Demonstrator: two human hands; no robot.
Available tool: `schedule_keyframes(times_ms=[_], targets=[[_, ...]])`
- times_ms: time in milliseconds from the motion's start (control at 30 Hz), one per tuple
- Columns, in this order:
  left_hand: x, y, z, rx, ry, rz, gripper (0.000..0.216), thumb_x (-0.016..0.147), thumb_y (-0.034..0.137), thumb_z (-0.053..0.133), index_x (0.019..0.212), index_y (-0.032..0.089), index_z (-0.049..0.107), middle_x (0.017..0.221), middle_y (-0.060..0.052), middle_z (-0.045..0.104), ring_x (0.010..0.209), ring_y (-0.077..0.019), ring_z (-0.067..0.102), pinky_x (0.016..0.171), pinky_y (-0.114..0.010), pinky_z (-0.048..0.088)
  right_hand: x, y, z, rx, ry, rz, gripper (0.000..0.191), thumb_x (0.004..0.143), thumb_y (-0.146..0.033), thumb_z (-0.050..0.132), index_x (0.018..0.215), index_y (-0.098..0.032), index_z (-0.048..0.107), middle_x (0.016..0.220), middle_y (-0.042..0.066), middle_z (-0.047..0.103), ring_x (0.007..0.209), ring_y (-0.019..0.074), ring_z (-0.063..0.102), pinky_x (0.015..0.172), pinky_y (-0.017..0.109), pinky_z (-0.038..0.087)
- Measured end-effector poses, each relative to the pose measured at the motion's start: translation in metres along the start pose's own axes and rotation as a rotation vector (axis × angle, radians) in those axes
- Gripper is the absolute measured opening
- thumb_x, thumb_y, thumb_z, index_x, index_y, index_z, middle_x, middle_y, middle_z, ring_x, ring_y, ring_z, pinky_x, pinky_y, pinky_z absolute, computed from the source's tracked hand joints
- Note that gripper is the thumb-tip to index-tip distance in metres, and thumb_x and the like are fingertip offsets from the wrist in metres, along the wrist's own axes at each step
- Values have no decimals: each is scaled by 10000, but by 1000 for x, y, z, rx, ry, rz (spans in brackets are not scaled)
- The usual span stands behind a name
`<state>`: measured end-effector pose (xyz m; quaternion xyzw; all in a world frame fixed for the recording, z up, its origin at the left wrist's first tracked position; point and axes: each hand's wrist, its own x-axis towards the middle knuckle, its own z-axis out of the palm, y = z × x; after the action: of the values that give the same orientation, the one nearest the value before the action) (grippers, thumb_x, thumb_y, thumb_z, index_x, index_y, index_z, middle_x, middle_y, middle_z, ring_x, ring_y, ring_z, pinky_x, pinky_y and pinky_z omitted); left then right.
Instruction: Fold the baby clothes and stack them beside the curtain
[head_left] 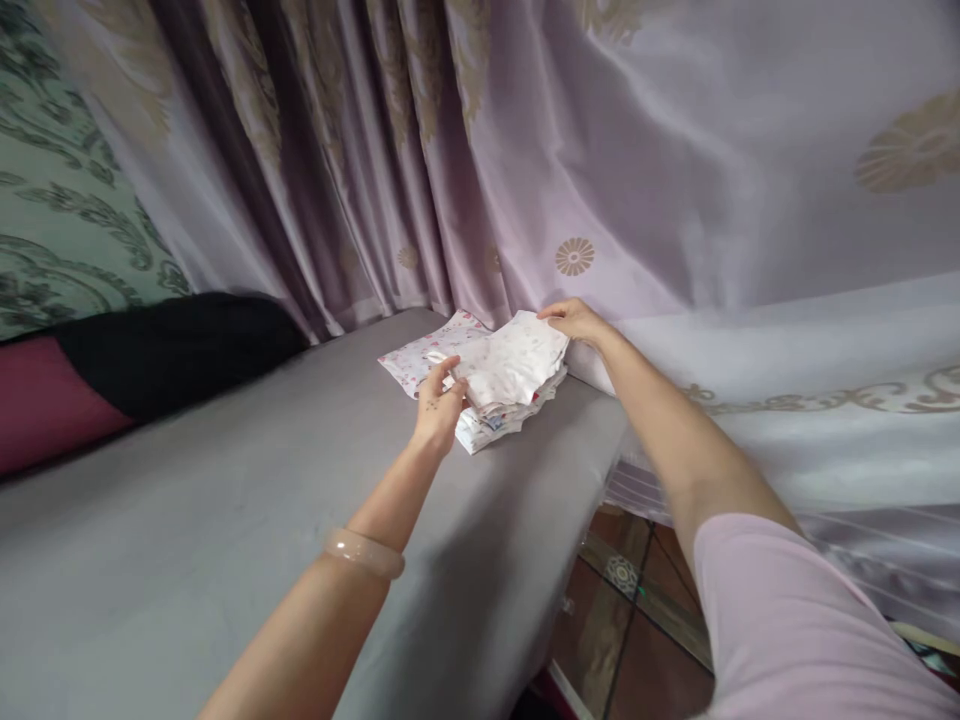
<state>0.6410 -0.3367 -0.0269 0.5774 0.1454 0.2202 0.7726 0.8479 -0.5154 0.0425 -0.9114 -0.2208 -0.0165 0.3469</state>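
A small stack of folded white printed cloths point(502, 385) lies near the far right edge of a grey bed surface point(225, 520). My left hand point(439, 400) grips the near left corner of the top cloth, fingers pinched on it. My right hand point(574, 320) rests on the far right corner of the same top cloth, fingers curled over its edge. A pale bangle point(364, 552) circles my left wrist. Another flat printed cloth point(420, 358) lies under the stack's left side.
Lilac curtains with gold flower prints point(675, 200) hang right behind the stack and drape over the bed's right edge. A black and maroon bolster point(150, 360) lies at the left. Tiled floor point(630, 620) shows below the bed's right edge.
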Motion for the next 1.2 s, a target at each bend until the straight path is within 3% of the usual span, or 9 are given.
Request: schedule_keyframes(times_ms=[100,333,500,633,700,800,933,1100,1200], targets=[[0,-13,3,8,-3,-58,512,743,112,580,1253,158,565,984,-63,629,762,-141,627,657,-259,541,9,15,6,-186,-10,0,297,903,-191,500,1082,-177,738,1070,81,749,861,204,689,770,283,524],[-4,-25,-7,116,6,-168,532,756,121,596,1286,117,549,802,-5,557,669,-124,601,677,-268,531,-2,39,32,-431,-101,19,350,932,-199,460,1163,-219,723,1220,59,706,1078,221,637,947,329,469],[-8,-21,-11,135,-22,-158,559,764,136,599,1317,102,525,778,2,573,650,-118,594,709,-280,543,-13,15,47,-574,-52,-5,391,941,-222,430,1232,-155,683,1349,173,598,1309,350,462,1096,490,313],[-9,-25,-15,158,-83,-130,615,772,171,615,1369,100,487,718,15,579,651,-125,592,749,-292,548,-19,-12,66,-569,-105,-108,460,1003,-348,312,1339,-200,589,1447,136,517,1365,321,393,1131,477,272],[-11,-26,-18,174,-97,-110,628,763,182,639,1368,102,491,816,-25,621,699,-133,613,763,-300,554,-22,-18,77,-518,-187,-64,519,1018,-435,226,1407,-252,516,1537,105,416,1418,333,320,1139,550,238],[-16,-24,-29,215,-61,-93,575,753,191,660,1312,131,535,1225,-140,584,849,-162,650,758,-310,569,-24,-20,87,-469,-284,32,596,1010,-506,114,1462,-294,441,1591,92,330,1453,358,256,1118,652,202],[-31,-16,-60,293,-48,-126,487,786,246,635,1254,136,558,1404,-173,494,961,-194,662,761,-296,569,-20,-19,85,-474,-334,54,630,994,-548,97,1474,-313,430,1602,73,320,1461,356,259,1123,651,206],[-56,-4,-125,407,-28,-192,570,695,469,716,1142,131,613,1284,-177,605,962,-243,680,803,-346,572,-25,-33,80,-505,-289,64,655,988,-553,148,1525,-242,358,1621,108,270,1471,355,244,1155,614,186],[-73,6,-167,471,4,-248,705,621,605,731,1126,125,621,1134,-164,680,996,-272,682,864,-370,561,-42,-50,89,-523,-182,-46,633,995,-523,187,1518,-211,362,1615,133,272,1475,355,226,1169,599,166]])
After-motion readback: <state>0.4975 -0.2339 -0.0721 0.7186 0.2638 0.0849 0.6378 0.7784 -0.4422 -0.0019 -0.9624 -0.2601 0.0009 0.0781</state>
